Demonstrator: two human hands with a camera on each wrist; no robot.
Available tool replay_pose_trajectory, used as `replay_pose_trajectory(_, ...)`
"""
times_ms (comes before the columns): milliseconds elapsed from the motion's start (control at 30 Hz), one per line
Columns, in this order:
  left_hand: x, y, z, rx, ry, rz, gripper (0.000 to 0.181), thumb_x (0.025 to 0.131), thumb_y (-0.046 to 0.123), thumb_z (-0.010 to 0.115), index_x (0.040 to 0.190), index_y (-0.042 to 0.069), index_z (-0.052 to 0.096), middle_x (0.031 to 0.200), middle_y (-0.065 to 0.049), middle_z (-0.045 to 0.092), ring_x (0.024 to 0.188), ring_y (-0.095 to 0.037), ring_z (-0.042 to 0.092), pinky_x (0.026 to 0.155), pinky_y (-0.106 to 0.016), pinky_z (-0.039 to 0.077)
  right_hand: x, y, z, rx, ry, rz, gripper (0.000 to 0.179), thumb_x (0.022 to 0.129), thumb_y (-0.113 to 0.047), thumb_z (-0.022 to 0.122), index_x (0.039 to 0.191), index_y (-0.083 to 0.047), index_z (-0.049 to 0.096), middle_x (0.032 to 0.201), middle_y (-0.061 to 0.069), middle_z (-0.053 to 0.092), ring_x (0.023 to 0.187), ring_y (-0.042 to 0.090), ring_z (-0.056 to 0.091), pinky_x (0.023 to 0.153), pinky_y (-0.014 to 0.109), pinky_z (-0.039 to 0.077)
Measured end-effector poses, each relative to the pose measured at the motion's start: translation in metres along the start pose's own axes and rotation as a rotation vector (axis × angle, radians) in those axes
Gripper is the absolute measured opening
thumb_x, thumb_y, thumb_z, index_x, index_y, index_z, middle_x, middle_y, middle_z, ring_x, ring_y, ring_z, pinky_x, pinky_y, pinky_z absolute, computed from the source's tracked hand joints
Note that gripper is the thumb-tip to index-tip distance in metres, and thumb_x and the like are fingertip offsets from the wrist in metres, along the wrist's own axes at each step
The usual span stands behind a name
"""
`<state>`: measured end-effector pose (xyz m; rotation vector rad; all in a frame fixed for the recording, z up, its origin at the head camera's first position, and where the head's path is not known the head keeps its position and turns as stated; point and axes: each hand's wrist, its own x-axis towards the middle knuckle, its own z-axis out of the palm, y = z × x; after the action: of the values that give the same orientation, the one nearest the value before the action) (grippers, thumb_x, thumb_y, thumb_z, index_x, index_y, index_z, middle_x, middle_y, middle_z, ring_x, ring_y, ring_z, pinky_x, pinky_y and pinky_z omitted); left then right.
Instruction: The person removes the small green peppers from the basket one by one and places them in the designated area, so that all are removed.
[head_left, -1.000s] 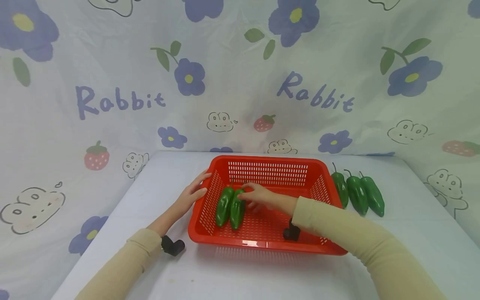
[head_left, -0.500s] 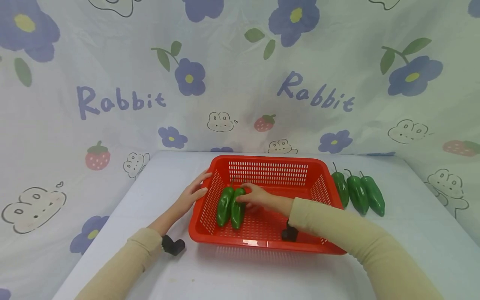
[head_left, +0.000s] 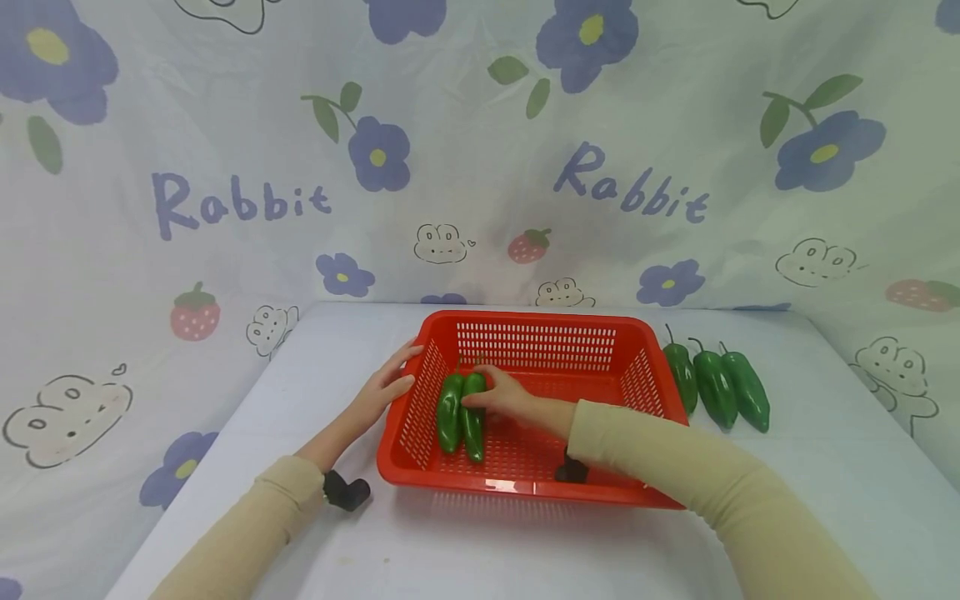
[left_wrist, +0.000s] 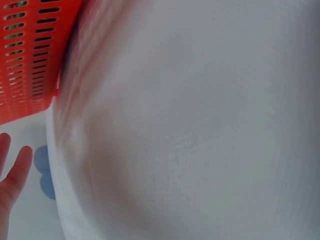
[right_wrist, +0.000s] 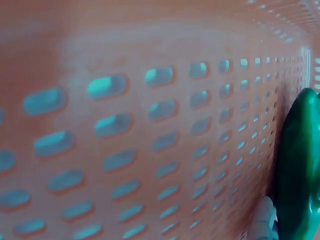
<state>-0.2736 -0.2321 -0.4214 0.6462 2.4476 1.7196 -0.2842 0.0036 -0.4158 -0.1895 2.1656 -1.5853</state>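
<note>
Two glossy green chili peppers lie side by side in the left part of a red plastic basket [head_left: 540,320], stems pointing away from me. My right hand [head_left: 508,395] reaches in and grips the right-hand pepper [head_left: 473,429] near its stem end, thumb and fingers curled at its upper part. The left-hand pepper [head_left: 448,418] sits right against it. In the right wrist view a green pepper [right_wrist: 301,170] shows at the right edge with a fingertip [right_wrist: 262,220] beside it. My left hand [head_left: 377,395] rests at the basket's left rim, fingers extended; its fingertips show in the left wrist view.
Several more green peppers [head_left: 715,392] lie on the white-covered table [head_left: 813,475] just right of the basket. A patterned cloth [head_left: 480,158] hangs behind and at the sides. A black wrist device [head_left: 347,492] sits by my left cuff.
My right hand has shifted slightly left and closed further on the right-hand pepper. The two peppers' stem ends have swung a little left. My left hand has stayed put.
</note>
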Motion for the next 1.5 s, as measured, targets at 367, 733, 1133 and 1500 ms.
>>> replay_pose_trajectory(367,0.0,-0.001,0.0,-0.023,-0.003,-0.004,0.05,0.094,0.016,0.042,0.142,0.008,0.028,0.153,-0.011,0.008,0.12,-0.042,0.04,0.081,-0.029,0.052,-0.002,-0.002,0.006,-0.118,0.053,-0.082,0.064,0.075,-0.014,0.072,0.131,-0.006,0.042,0.117,0.02,0.052,0.102,0.031,0.054,0.076,0.037,0.052)
replay_pose_trajectory(733,0.0,0.001,0.001,-0.018,0.002,-0.013,0.05,0.094,0.016,0.043,0.142,0.008,0.029,0.153,-0.011,0.01,0.123,-0.043,0.038,0.083,-0.031,0.051,0.001,-0.002,0.006,-0.069,0.052,-0.059,0.06,0.076,-0.008,0.07,0.129,-0.005,0.042,0.112,0.021,0.052,0.093,0.029,0.056,0.061,0.035,0.055)
replay_pose_trajectory(1133,-0.001,0.002,0.001,-0.033,-0.003,-0.007,0.051,0.094,0.016,0.043,0.142,0.007,0.029,0.153,-0.011,0.009,0.123,-0.044,0.037,0.083,-0.029,0.051,-0.003,-0.011,-0.007,-0.019,0.035,-0.107,0.061,0.078,-0.004,0.068,0.132,-0.003,0.04,0.112,0.023,0.053,0.089,0.028,0.06,0.064,0.037,0.055)
replay_pose_trajectory(1500,0.001,0.0,0.0,-0.03,-0.004,-0.012,0.051,0.094,0.015,0.043,0.142,0.008,0.029,0.153,-0.01,0.01,0.119,-0.041,0.04,0.082,-0.028,0.052,-0.014,-0.024,-0.018,0.027,0.012,-0.136,0.061,0.08,-0.004,0.066,0.135,-0.008,0.04,0.122,0.022,0.049,0.094,0.029,0.06,0.069,0.037,0.055)
